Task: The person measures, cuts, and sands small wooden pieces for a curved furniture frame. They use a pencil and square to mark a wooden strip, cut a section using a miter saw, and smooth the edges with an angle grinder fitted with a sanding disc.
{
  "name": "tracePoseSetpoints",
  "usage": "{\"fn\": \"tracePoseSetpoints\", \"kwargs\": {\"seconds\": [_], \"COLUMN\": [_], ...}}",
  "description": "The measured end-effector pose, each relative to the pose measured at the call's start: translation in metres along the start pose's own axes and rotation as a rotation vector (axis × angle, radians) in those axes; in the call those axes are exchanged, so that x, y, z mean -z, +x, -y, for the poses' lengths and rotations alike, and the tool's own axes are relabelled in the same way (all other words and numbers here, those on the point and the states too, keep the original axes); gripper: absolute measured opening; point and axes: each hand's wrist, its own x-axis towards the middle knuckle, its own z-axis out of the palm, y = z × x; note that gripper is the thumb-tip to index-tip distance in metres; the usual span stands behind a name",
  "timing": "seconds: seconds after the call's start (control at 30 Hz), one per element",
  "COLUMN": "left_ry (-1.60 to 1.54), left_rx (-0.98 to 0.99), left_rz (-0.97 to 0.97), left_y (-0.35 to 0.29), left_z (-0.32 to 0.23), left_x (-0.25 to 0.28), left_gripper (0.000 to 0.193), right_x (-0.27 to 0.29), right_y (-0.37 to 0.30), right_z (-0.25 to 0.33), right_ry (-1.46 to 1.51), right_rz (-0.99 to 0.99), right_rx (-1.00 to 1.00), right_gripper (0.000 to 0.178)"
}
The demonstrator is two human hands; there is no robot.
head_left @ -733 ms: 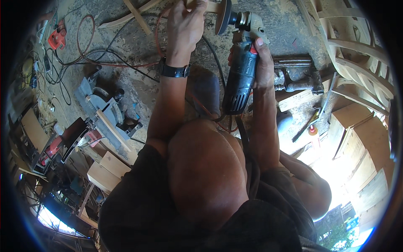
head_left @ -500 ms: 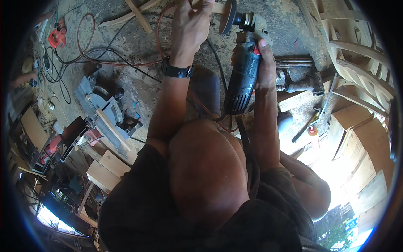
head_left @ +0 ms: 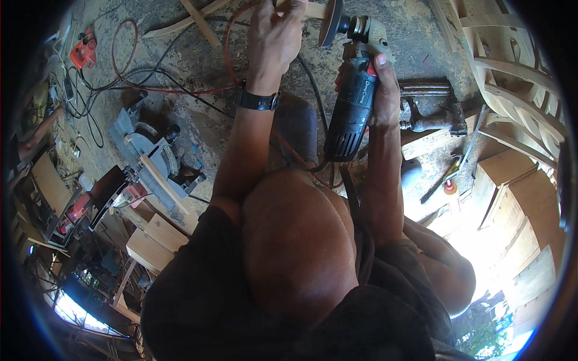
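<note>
I have the right hand [head_left: 385, 93] wrapped firmly around the grinder [head_left: 352, 111], disc end pointing away from the body. Ahead and to the left of the grinder, the left hand [head_left: 276, 45] is clamped on a wooden strip [head_left: 315, 10] that reaches the disc [head_left: 329, 27], though I can't tell whether they touch. Left of the grinder, well apart, I see a saw [head_left: 144, 150].
</note>
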Motion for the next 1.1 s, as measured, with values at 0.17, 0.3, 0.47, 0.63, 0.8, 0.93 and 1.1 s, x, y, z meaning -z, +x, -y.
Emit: {"fn": "tracePoseSetpoints", "kwargs": {"seconds": [0.17,0.3,0.47,0.63,0.8,0.93,1.1], "left_ry": [-0.027,-0.057,0.11,0.089,-0.07,-0.274,-0.255], "left_rx": [-0.043,0.043,0.084,0.075,0.034,-0.027,-0.071], "left_rz": [0.287,0.003,0.016,0.056,0.075,0.188,0.053], "left_y": [0.017,-0.001,0.004,-0.004,0.01,0.023,0.03], "left_z": [-0.009,-0.003,0.002,-0.009,0.016,0.028,0.047], "left_x": [0.032,-0.004,-0.004,-0.001,-0.01,-0.015,-0.024], "left_gripper": [0.106,0.112,0.117,0.117,0.115,0.108,0.103], "right_x": [0.001,-0.006,-0.002,0.0,0.002,0.004,-0.001], "right_y": [-0.001,-0.001,-0.001,-0.003,-0.003,-0.003,-0.005], "right_z": [-0.001,0.001,0.002,0.002,0.003,0.003,0.004], "right_ry": [0.004,-0.033,-0.043,-0.047,-0.049,-0.058,-0.067], "right_rz": [-0.015,-0.003,-0.012,-0.014,-0.018,-0.007,-0.018], "right_rx": [0.01,0.018,0.034,0.038,0.034,0.03,0.028], "right_gripper": [0.042,0.044,0.044,0.044,0.045,0.047,0.048]}}
